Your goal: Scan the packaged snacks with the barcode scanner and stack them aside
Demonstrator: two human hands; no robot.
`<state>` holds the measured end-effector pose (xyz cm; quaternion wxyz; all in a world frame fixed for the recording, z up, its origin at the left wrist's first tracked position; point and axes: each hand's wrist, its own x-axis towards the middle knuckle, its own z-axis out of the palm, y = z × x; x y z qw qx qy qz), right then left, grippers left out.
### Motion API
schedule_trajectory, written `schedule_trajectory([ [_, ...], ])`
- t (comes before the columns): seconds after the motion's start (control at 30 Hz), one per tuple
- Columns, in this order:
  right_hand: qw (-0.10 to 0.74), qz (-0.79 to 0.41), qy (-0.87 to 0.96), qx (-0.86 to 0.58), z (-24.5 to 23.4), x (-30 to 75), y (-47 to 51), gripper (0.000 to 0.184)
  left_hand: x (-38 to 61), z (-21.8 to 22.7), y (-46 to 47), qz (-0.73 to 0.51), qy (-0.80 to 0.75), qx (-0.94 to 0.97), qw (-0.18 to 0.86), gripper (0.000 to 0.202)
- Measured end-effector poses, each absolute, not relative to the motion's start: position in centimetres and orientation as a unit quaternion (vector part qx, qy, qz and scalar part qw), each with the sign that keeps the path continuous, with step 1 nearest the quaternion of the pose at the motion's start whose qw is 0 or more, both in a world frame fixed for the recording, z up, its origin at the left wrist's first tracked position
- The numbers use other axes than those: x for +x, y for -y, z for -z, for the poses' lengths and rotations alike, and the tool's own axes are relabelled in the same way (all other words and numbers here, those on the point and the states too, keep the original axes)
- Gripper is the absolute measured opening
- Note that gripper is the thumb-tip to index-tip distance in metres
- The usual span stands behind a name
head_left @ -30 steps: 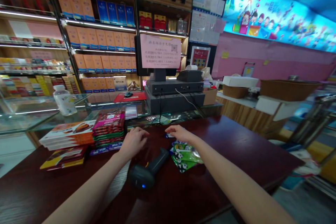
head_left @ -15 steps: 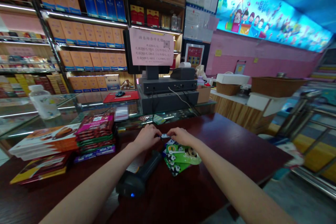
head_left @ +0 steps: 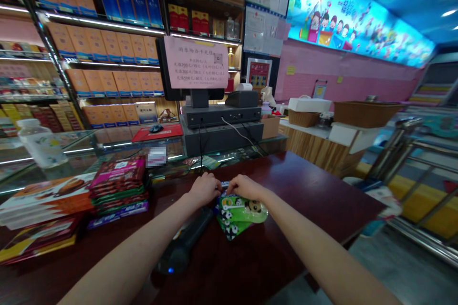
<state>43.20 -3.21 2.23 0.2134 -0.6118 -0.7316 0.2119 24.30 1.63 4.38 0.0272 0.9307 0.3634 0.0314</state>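
Observation:
My left hand [head_left: 204, 188] and my right hand [head_left: 246, 187] face each other over the dark table, fingers curled in. Between their fingertips shows the edge of a small blue-and-white packet [head_left: 224, 184], pinched from both sides; most of it is hidden. Just below it lie green panda-print packets [head_left: 232, 224], fanned out, with a clear-edged pouch with a bear face on top. A black barcode scanner [head_left: 186, 243] rests on the table beneath my left forearm, its blue light on.
At left stand stacks of chocolate-coloured packets [head_left: 119, 178] and orange-white boxes [head_left: 50, 195]. A bottle [head_left: 42, 143] is on the glass counter. Behind the table are a cash register [head_left: 222, 128] and a screen with a pink sign [head_left: 196, 63]. Metal railings [head_left: 422, 171] are at right.
The view has turned slightly right, so things sit further left. My hands remain close together at the packet, which shows a little differently between the fingers.

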Motion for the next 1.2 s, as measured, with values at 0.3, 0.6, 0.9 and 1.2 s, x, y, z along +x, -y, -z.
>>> schedule_trajectory([
  [0.3, 0.197, -0.133, 0.718, -0.654, -2.2, 43.3, 3.4, 0.039, 25.3, -5.0, -0.9, 0.0, -0.392, 0.92, 0.021, 0.026],
  [0.6, 0.164, -0.116, 0.708, -0.677, -2.4, 43.2, 3.4, 0.034, 25.7, -4.9, -0.9, 0.004, -0.392, 0.92, 0.0, 0.026],
  [0.9, 0.187, -0.115, 0.704, -0.675, -2.8, 43.3, 3.7, 0.036, 24.4, -5.4, -1.6, -0.088, -0.375, 0.923, -0.012, 0.021],
  [1.2, 0.298, -0.112, 0.715, -0.623, -3.6, 41.3, 3.4, 0.031, 20.7, -5.3, -2.9, -0.162, -0.364, 0.916, 0.036, 0.019],
])
